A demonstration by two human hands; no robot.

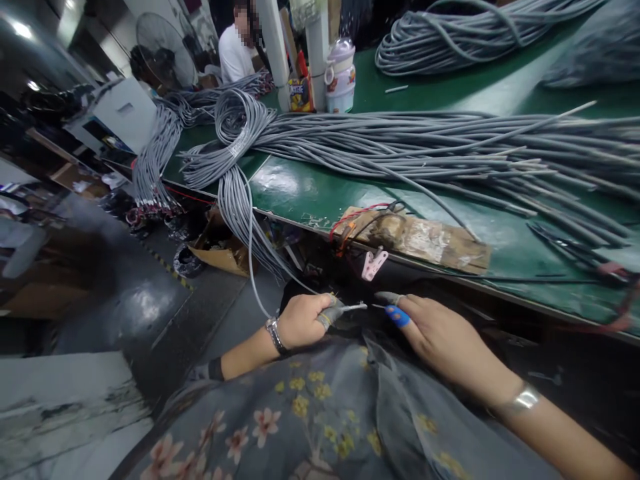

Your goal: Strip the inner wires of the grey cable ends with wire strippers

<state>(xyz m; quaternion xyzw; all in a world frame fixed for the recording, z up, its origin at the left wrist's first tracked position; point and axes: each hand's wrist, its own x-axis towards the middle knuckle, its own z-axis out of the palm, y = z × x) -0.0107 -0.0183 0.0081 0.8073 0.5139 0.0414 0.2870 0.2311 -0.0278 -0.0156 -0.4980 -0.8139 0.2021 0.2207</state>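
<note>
My left hand [303, 320], with a watch on its wrist, is closed in a pinch on the end of a thin grey cable [249, 248]. That cable runs up to the bundle hanging off the bench edge. The cable's stripped tip [356, 307] sticks out to the right of my fingers. My right hand [440, 337] wears a grey fingertip cover and a blue one. Its fingers are pinched together just right of the cable tip, and what they hold is too small to make out. Both hands hover over my lap, below the green bench [310, 193].
A large bundle of grey cables [425, 147] lies across the bench, with a coil [450, 33] further back. A taped cardboard pad [430, 240] with red and black wires sits at the bench edge. Dark hand tools [575, 250] lie at the right. A person in white sits far back.
</note>
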